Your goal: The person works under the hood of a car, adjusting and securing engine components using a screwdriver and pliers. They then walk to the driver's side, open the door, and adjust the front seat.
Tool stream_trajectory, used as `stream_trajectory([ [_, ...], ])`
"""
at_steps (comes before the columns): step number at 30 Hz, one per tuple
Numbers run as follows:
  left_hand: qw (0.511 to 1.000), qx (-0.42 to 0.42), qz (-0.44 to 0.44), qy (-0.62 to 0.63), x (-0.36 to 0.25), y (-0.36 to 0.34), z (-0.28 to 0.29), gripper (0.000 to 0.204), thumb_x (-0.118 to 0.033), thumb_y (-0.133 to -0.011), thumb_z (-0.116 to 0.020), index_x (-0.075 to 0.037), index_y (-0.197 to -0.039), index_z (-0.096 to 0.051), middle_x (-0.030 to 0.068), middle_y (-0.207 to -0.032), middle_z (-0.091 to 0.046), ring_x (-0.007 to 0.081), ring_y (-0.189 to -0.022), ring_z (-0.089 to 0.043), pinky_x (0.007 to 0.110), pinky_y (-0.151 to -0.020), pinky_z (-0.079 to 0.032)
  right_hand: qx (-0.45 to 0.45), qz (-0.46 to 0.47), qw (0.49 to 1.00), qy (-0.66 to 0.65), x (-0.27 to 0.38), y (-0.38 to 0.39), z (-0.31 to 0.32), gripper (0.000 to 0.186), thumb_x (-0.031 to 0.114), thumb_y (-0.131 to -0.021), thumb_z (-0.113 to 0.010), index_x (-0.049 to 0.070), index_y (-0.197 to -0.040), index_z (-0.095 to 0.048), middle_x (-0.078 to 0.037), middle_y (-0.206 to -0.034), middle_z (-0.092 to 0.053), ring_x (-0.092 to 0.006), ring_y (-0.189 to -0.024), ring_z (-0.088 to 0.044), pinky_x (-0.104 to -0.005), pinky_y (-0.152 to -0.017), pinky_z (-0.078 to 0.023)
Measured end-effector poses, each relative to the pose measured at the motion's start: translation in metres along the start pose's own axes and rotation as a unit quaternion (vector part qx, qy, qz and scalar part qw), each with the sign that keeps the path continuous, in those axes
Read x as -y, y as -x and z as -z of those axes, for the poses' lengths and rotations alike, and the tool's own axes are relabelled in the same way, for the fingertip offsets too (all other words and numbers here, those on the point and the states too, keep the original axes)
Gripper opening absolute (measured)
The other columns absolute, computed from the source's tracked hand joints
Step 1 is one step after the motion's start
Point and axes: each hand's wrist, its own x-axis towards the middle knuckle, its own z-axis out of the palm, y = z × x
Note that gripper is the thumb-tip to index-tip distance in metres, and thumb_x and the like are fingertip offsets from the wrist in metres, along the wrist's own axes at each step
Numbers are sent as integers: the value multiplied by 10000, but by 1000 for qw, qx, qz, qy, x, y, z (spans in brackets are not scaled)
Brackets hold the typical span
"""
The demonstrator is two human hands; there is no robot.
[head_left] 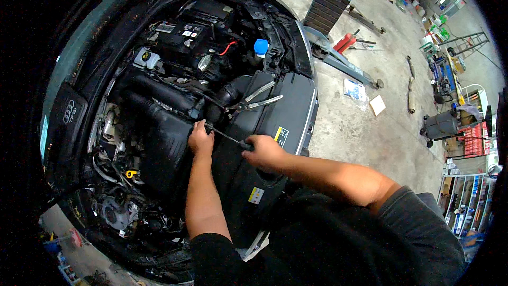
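Note:
My right hand [263,151] is closed around the dark handle of a long screwdriver-like tool [226,133], whose thin shaft points up-left. At its far end, my left hand [202,139] pinches at the edge of the black engine cover [159,148]; what exactly its fingers grip is too small to make out, and the tool's tip is hidden there. Pliers with two metal handles [264,102] lie spread above the tool, beside a black hose [227,92] and the front panel [288,106].
The engine bay holds a battery [180,39], a blue cap [260,46] and a yellow ring [131,173]. Beyond the car are a lift post [328,8] with arm [354,69], a red jack [344,42], a wheeled bin [439,126] and stocked shelves [465,201].

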Motion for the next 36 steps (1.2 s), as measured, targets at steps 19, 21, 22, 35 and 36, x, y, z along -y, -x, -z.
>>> stream_trajectory([
  [19, 1000, 8, 10, 13, -2, -1, 2, 599, -190, -822, -803, -159, -1363, -551, 120, -1331, -633, 399, -1081, -658, 495, -894, -531, 9, -32, 997, -62, -10, -4, 0, 297, 167, -923, -640, 8, -1173, -671, -229, -983, -714, -365, -856, -705, -462, -701, -577],
  [21, 1000, 3, 22, 8, 7, 3, 10, 601, -182, -817, -805, -153, -1362, -552, 120, -1333, -632, 401, -1082, -658, 495, -894, -531, 3, 65, 986, 154, 13, 1, 7, 285, 173, -928, -608, 8, -1156, -651, -237, -979, -712, -394, -895, -713, -487, -747, -587],
  [22, 1000, 3, 19, 10, 5, 2, 9, 602, -180, -816, -806, -151, -1361, -552, 119, -1334, -632, 401, -1082, -658, 494, -894, -530, 3, 64, 984, 164, 15, 1, 5, 276, 204, -923, -614, 11, -1117, -652, -243, -971, -715, -406, -899, -717, -495, -758, -592],
  [35, 1000, 3, 10, -12, 8, -1, 1, 583, -160, -824, -801, -140, -1353, -557, 103, -1341, -628, 381, -1046, -676, 486, -865, -550, 132, -397, 694, -586, 26, -10, 22, 201, 237, -1040, -530, 79, -975, -636, -56, -809, -643, -122, -615, -549, -275, -517, -459],
  [36, 1000, 8, 8, -8, 10, 1, 2, 575, -129, -816, -798, -128, -1343, -569, 113, -1347, -623, 371, -1064, -671, 467, -863, -555, 151, -387, 689, -595, 12, -15, 7, 193, 226, -1053, -505, 71, -1016, -614, -46, -806, -644, -158, -577, -556, -317, -513, -483],
])
